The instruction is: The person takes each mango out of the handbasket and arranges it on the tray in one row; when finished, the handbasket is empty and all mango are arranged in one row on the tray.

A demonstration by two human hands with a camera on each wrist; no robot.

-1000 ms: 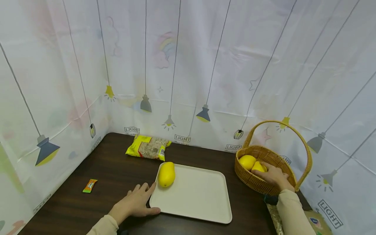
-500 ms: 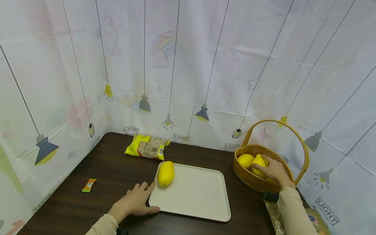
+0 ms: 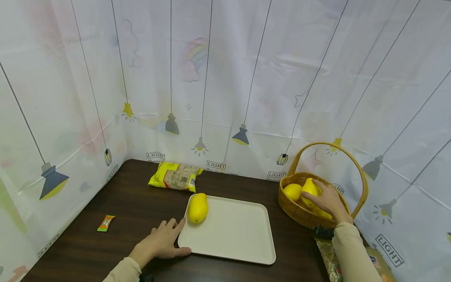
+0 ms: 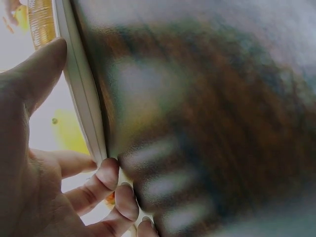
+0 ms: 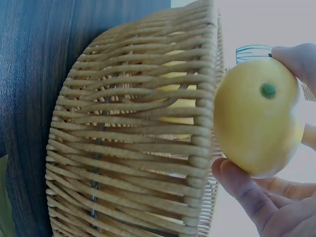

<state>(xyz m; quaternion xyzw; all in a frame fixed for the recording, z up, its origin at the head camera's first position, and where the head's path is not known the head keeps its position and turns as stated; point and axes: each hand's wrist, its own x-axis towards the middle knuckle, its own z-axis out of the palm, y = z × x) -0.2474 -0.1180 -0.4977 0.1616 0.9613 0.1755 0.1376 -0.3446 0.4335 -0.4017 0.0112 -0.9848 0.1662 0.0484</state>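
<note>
Left hand, fingers loose, touches tray, likely steadying it; right hand pinches yellow fruit at basket rim.

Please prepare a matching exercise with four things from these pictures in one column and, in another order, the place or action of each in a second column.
Column one
1. left hand
2. right hand
3. orange-and-green packet
4. yellow bag

Column two
A. holds a yellow fruit at the basket
B. lies at the back, beyond the tray
C. lies leftmost on the table
D. touches the tray's edge

Pairs: 1-D, 2-A, 3-C, 4-B
</note>
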